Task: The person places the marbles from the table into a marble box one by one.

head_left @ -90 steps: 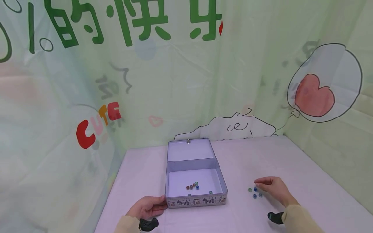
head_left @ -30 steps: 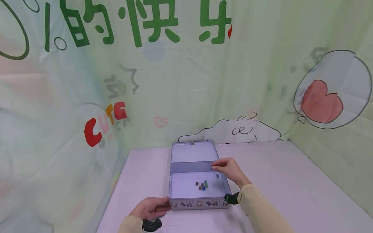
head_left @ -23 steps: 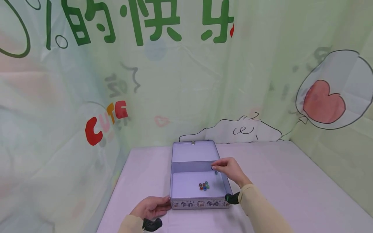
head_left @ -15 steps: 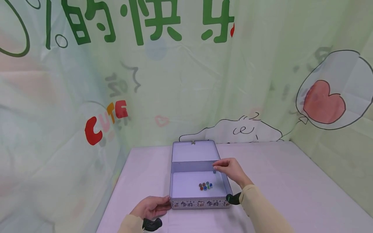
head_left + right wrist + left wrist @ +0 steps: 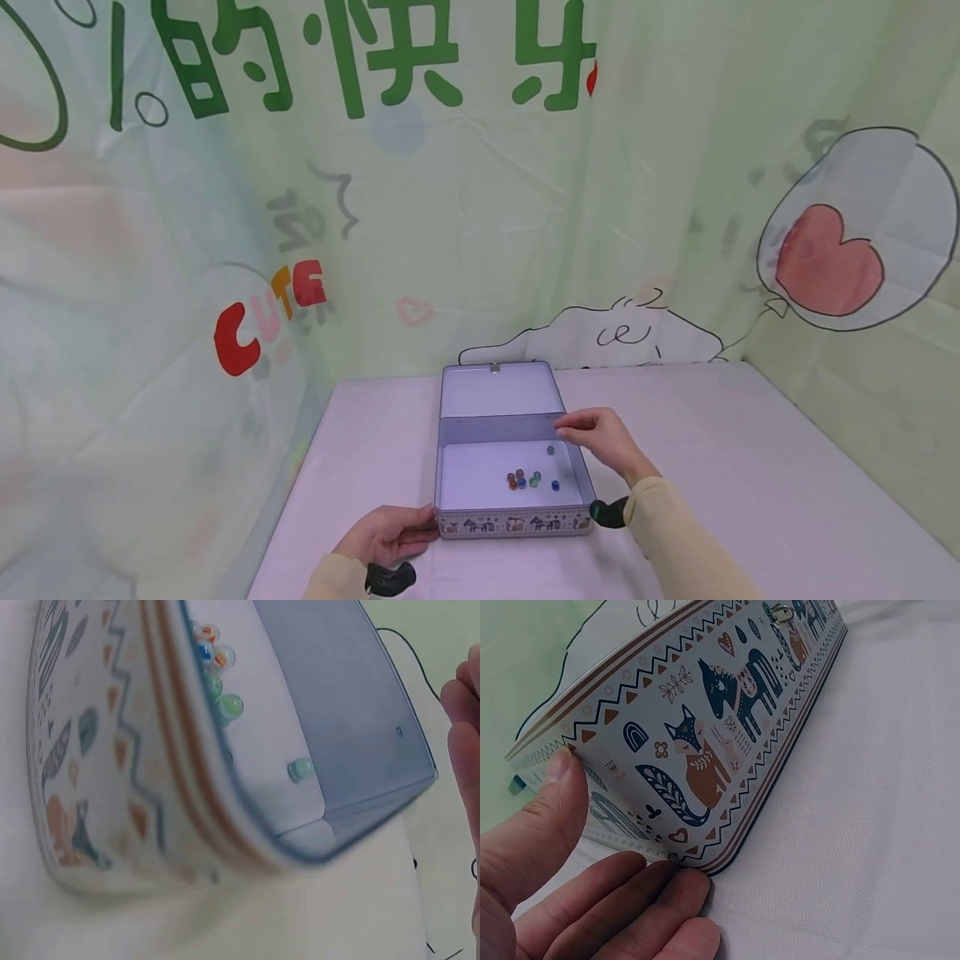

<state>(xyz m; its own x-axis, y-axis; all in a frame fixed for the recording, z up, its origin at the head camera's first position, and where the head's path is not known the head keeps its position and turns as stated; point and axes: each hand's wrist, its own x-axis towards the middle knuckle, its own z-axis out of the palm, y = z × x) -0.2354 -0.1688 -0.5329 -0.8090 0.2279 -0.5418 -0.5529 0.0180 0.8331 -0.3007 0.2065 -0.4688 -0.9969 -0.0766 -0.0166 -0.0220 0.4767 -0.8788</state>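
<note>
An open tin box (image 5: 513,523), patterned with foxes and horses, stands on the table with its lid (image 5: 495,392) tipped back. Glass marbles (image 5: 521,482), brown, blue and green, lie together on its floor. A blue marble (image 5: 555,485) lies apart to their right, and a greenish one (image 5: 301,769) sits toward the back. My left hand (image 5: 386,533) rests at the box's front left corner, thumb (image 5: 559,776) on the side and fingertips low at the corner. Over the right rim hovers my right hand (image 5: 603,435), thumb and forefinger slightly parted, no marble showing between them.
The pale tablecloth (image 5: 712,417) runs to a printed fabric curtain (image 5: 390,250) behind and at both sides. My right sleeve (image 5: 686,542) covers part of the table right of the box. Black straps sit at both wrists.
My right hand has come from the marbles on the table at the right to the box. A blue marble has dropped in and rolled; the others have shifted. My left hand stays put.
</note>
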